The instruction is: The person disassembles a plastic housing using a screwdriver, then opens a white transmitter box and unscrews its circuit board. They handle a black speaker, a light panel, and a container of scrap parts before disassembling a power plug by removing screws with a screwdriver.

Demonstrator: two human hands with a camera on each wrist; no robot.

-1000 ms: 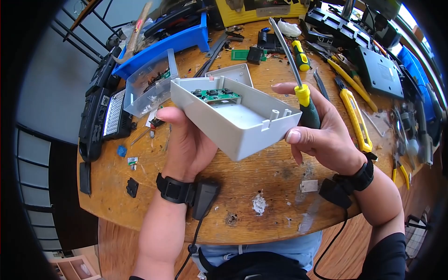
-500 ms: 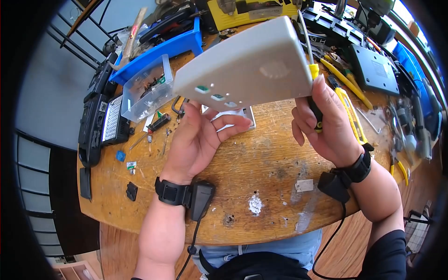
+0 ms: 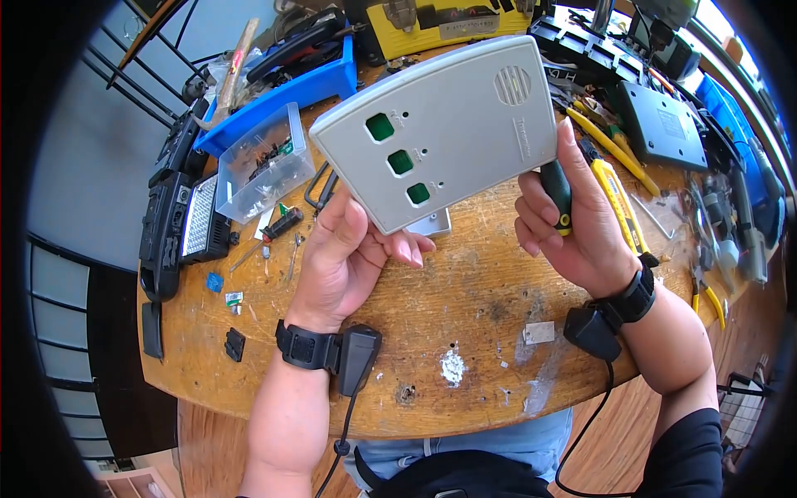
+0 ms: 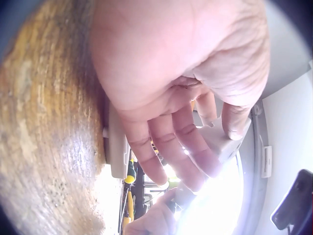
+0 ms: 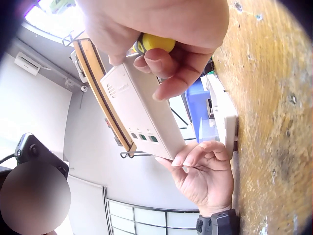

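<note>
Head view, from my remote seat: grey housing (image 3: 465, 124) is up off the table (image 3: 481, 357), held between both hands, outer face tilted toward the head camera. Hands are apart from each other, each on its own corner. Left hand (image 3: 336, 257) pinches the lower-left corner between thumb and finger, other fingers loosely bent; the right wrist view shows that best. Right hand (image 3: 581, 207) has its thumb along the right edge and fingers curled, gripping the housing plus a screwdriver (image 3: 557, 195) tucked in the palm. I'd guess the screwdriver is parked there so it needn't be put down; the corner holds seem meant to leave the face unblocked for looking. Housing: matte moulded plastic, rounded edges, one long side gently bowed, three squarish cut-outs with green behind (probably circuit board), a pinhole beside each, round slotted grille (image 3: 513, 85), raised lettering I can't read. Shallow grey cover (image 3: 436, 222) sits on the table just past the left fingertips, partly hidden. Clear plastic bin (image 3: 257, 178) of small parts stands further left, near enough, I'd say, for loose bits. Tabletop is scuffed, grainy wood with white crumbs (image 3: 452, 367) near the person's side.
</note>
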